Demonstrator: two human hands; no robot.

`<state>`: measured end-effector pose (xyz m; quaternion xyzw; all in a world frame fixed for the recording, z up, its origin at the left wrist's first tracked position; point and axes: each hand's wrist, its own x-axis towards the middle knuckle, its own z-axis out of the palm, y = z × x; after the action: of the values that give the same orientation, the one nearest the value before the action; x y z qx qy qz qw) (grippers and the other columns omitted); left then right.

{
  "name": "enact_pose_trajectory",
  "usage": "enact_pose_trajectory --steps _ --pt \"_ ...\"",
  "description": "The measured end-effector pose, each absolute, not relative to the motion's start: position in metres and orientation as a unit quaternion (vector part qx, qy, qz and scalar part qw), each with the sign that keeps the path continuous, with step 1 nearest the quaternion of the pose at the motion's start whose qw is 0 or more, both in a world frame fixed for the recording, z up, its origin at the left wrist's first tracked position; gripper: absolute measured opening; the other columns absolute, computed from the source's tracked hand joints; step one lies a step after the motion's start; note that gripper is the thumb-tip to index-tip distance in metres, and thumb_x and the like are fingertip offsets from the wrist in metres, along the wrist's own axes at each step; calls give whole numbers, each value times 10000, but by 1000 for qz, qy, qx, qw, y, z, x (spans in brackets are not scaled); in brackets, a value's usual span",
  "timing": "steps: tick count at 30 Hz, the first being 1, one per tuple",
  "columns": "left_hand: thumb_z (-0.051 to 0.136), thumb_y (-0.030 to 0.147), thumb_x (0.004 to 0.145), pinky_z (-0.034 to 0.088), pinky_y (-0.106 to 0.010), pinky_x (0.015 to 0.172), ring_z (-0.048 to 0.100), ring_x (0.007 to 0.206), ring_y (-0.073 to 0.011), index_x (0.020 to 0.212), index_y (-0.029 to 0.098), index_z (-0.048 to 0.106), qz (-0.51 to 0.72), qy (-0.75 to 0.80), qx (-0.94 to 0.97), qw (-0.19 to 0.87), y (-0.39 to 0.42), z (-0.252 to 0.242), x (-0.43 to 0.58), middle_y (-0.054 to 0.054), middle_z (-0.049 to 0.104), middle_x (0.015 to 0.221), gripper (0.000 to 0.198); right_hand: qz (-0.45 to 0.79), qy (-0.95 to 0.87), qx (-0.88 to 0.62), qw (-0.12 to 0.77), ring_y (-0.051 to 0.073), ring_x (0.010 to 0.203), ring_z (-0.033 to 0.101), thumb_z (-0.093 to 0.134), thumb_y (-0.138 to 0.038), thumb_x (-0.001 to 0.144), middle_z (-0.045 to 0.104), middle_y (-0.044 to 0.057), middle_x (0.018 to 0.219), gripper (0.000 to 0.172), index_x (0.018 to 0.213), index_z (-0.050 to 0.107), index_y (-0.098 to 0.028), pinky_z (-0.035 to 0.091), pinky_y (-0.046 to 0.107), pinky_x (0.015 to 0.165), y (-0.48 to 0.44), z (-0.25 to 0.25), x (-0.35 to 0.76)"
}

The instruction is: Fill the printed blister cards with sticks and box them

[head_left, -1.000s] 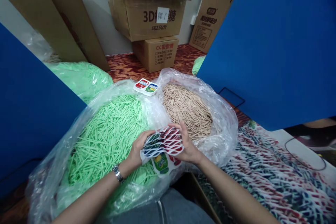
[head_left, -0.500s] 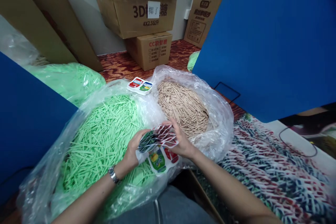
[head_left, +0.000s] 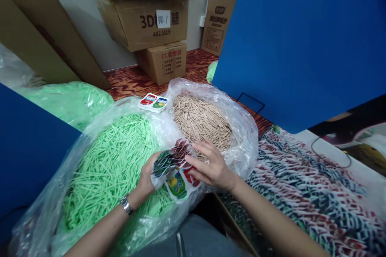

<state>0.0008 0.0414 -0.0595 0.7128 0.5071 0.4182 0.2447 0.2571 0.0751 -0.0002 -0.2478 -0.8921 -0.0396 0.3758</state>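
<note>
My left hand is closed around the left side of a stack of printed packs, held tilted over the bags. The top face of the stack shows a green half with a yellow fruit and a red half; many layered edges show on its far side. My right hand is at the stack's right end with its fingers stretched and apart, seemingly touching the red part. Under the stack are green sticks in a clear bag. Beyond my right hand lie tan sticks in another clear bag.
A single red-and-green pack rests where the two bags meet. Cardboard boxes are stacked behind. Blue panels flank both sides. At the right, a large pile of similar packs covers the surface beside a thin cable.
My right hand has loosened from the stack's right end and its fingers have spread over the red part. The left hand keeps its hold. The whole view has shifted slightly.
</note>
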Motion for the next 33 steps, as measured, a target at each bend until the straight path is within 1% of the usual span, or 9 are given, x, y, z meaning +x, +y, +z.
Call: enact_pose_trajectory --steps 4,6,9,15,19,23,27,29,33 --pt "682 248 755 526 -412 870 647 984 -252 1182 180 565 429 504 707 251 42 -61 1 -96 655 1120 448 -109 -887 -249 372 228 1237 461 607 -165 815 539 72 1277 428 1227 559 -271 366 500 1058 74 -10 256" --pt "688 249 748 521 -414 873 643 985 -252 1196 179 559 432 502 705 254 42 -63 1 -100 649 1124 471 -117 -889 -243 369 218 1235 464 596 -147 823 558 61 1249 420 1218 562 -288 377 485 1054 73 -13 257" --pt "690 241 745 510 -418 881 635 991 -255 1184 176 562 436 494 711 246 43 -63 1 -103 642 1120 462 -91 -894 -245 364 216 1222 475 585 -155 829 547 70 1249 392 1200 565 -281 406 475 1028 72 -11 256" --pt "669 227 765 520 -398 844 643 958 -248 1173 183 543 420 494 716 260 42 -57 2 -95 656 1081 429 1 -892 -300 339 269 1220 459 589 -230 821 503 166 1273 213 1017 613 -150 418 485 998 66 10 246" --pt "656 228 767 507 -409 870 634 988 -259 1170 180 552 424 492 715 257 41 -57 3 -101 652 1102 419 -55 -886 -352 298 269 1162 502 573 -250 837 583 157 1195 218 1024 608 -145 369 511 1018 60 23 239" --pt "660 199 751 483 -421 908 609 1040 -268 1202 190 537 428 479 728 238 41 -58 3 -114 636 1145 468 -90 -883 -373 269 251 1103 537 572 -230 840 636 119 1126 153 968 620 -161 309 531 1050 56 31 237" --pt "666 217 742 500 -414 869 625 1004 -269 1191 190 546 431 470 739 217 42 -57 3 -113 653 1110 466 -79 -899 -366 227 279 1162 492 596 -276 836 577 124 1252 182 986 619 -175 297 573 1037 55 32 235" --pt "670 232 741 502 -414 863 628 996 -271 1183 187 556 428 467 744 212 42 -54 3 -111 661 1095 458 -80 -902 -370 210 290 1189 471 597 -282 837 533 121 1317 156 952 625 -180 279 593 1038 56 31 235" --pt "662 229 755 504 -398 865 623 1000 -266 1178 171 548 427 466 743 221 40 -49 4 -109 656 1098 441 -52 -909 -357 210 288 1218 451 578 -328 856 523 113 1324 172 958 632 -201 273 598 1041 58 40 237"
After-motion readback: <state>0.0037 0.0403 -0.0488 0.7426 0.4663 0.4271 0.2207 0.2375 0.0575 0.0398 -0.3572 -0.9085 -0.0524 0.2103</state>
